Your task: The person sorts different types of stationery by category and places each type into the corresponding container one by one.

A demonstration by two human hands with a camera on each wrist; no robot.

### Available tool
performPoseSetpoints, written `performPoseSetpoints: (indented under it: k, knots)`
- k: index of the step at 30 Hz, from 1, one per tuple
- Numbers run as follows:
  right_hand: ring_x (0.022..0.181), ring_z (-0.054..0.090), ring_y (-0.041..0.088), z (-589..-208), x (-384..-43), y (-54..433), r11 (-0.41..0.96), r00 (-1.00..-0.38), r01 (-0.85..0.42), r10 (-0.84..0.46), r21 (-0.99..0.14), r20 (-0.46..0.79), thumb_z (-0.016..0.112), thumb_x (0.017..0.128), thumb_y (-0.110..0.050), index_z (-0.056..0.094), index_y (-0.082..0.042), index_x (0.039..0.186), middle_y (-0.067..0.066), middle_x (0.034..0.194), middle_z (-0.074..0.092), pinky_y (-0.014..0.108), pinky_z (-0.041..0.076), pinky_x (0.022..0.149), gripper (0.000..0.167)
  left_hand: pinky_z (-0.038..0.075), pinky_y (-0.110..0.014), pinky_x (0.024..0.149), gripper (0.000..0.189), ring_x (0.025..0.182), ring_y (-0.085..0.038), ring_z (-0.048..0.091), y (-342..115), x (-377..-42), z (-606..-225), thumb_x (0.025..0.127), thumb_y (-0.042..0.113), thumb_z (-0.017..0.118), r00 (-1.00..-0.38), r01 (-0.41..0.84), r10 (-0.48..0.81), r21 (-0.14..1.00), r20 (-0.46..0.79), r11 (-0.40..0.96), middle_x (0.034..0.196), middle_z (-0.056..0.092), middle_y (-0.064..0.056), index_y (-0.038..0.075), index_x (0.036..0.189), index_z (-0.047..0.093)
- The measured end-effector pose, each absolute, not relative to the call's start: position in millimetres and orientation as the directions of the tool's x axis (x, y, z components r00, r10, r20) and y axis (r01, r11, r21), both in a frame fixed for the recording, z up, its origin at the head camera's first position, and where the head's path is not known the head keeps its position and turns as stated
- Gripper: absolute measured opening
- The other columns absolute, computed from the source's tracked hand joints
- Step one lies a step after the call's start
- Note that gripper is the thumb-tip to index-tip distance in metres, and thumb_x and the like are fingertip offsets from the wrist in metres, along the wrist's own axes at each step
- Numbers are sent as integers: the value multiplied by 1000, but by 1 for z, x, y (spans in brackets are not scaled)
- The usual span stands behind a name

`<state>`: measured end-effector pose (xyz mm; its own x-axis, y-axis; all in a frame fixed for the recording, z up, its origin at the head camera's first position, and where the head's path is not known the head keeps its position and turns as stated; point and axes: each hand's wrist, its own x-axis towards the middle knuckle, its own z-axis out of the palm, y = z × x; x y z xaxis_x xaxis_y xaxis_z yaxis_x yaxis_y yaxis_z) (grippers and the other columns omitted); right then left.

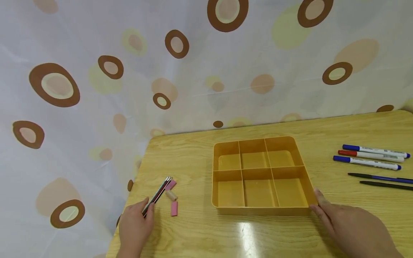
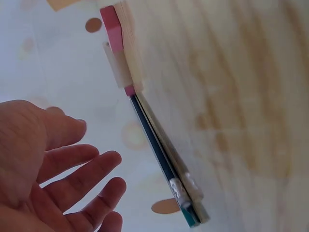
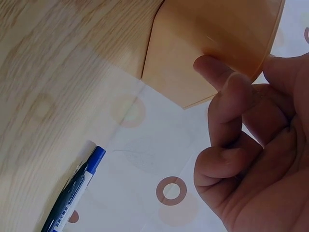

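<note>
A yellow-orange divided tray (image 1: pixel 262 211) with two rows of compartments, all bare inside, sits on the table. My right hand (image 1: pixel 358 229) pinches its near right corner, thumb at the rim and a bent index finger (image 3: pixel 212 70) against the outer wall. On the left, my left hand (image 1: pixel 135 224) is at the lower end of a small bunch of pencils (image 1: pixel 160 192), fingers loosely spread; the left wrist view shows a gap between fingers and pencils (image 2: pixel 159 150). Beside the pencils lie a pink eraser (image 1: pixel 174 208), a beige eraser (image 1: pixel 171 195) and another pink eraser (image 1: pixel 171 185).
Right of the tray lie a red-capped marker (image 1: pixel 371 155) between two blue-capped markers, the nearer blue-capped marker (image 1: pixel 368 162) in front. Closer in are two dark pens, the nearer pen (image 1: pixel 387 184) all black. A dotted cloth (image 1: pixel 193 71) hangs behind the wooden table (image 1: pixel 187 154).
</note>
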<state>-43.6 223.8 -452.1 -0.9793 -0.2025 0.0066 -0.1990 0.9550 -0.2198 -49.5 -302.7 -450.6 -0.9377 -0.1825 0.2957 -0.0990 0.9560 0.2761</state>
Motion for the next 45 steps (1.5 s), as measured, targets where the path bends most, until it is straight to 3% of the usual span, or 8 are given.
performPoseSetpoints:
  k: [6, 19, 30, 36, 39, 45]
  knots:
    - [71, 73, 37, -452, -45, 225, 957, -980, -191, -197, -219, -9, 59, 106, -38, 52, 4, 148, 19, 90, 78, 51, 55, 56, 59, 57, -61, 77, 34, 99, -47, 70, -315, -53, -447, 97, 21, 72, -963, -169, -209, 223, 171, 960, 112, 76, -23, 0, 124, 74]
    - [68, 72, 37, -444, -41, 220, 951, -975, -217, -221, -220, 5, 60, 106, -34, 52, 7, 146, 18, 84, 77, 50, 54, 54, 58, 59, -49, 61, 34, 85, -38, 75, -333, -51, -451, 92, 19, 78, -982, -184, -189, 213, 3, 959, 106, 78, -19, -1, 120, 76]
    - [68, 73, 37, -448, -42, 221, 948, -974, -222, -227, -227, 2, 60, 106, -34, 51, 8, 146, 19, 83, 77, 50, 55, 56, 59, 58, -48, 62, 21, 87, -35, 75, -336, -53, -452, 91, 16, 79, -975, -220, -212, 200, -64, 955, 104, 79, -15, 7, 109, 81]
    - [71, 73, 39, -448, -42, 221, 949, -975, -218, -223, -228, 5, 61, 105, -35, 51, 7, 146, 21, 89, 77, 51, 55, 56, 60, 56, -48, 60, 13, 81, -32, 74, -335, -54, -450, 92, 17, 77, -974, -223, -215, 161, -66, 961, 95, 79, -11, 11, 102, 82]
    - [72, 74, 38, -448, -42, 221, 950, -976, -214, -219, -227, 2, 61, 105, -35, 52, 7, 146, 21, 91, 78, 51, 55, 57, 59, 53, -47, 56, 7, 73, -29, 72, -332, -55, -449, 93, 18, 75, -976, -215, -209, 116, -61, 970, 87, 77, -8, 14, 91, 80]
    - [72, 74, 37, -449, -42, 222, 951, -976, -211, -217, -226, -3, 61, 105, -35, 52, 7, 146, 19, 87, 78, 50, 56, 57, 59, 42, -41, 45, 31, 53, -22, 56, -325, -56, -446, 95, 15, 64, -983, -173, -173, -6, -67, 985, 61, 61, -3, 14, 65, 60]
